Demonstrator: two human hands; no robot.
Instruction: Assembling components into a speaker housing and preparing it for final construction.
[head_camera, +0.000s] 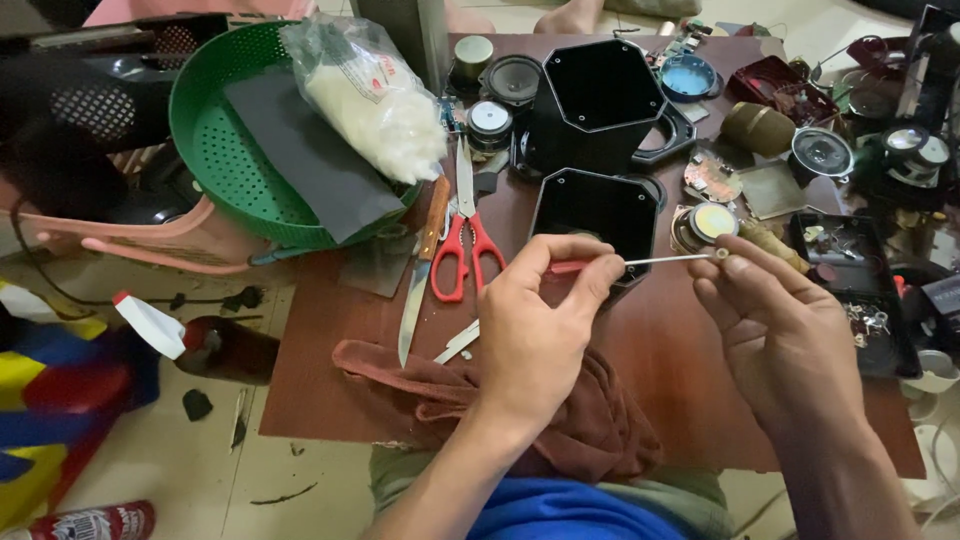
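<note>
- The counter (680, 350) is dark reddish brown.
- The screwdriver (640, 262) has a red handle and a silver shaft.
- The scissors (466, 240) have bright red handles and silver blades.
- The knife (423, 270) has a brown wooden handle and a grey blade.
- The basket (215, 150) is green, dotted with small holes, and a dark grey sheet (305, 155) lies in it.
- The bag (370, 95) is clear plastic with white filling and a small red mark.
- The two hexagonal housings (595, 95) are glossy black.
- The cloth (430, 395) is maroon brown.
- The spray bottle (200, 340) is dark brown with a white nozzle tipped red.
- The round lid (688, 77) is light blue.
- The small tray (850, 290) is black.
</note>
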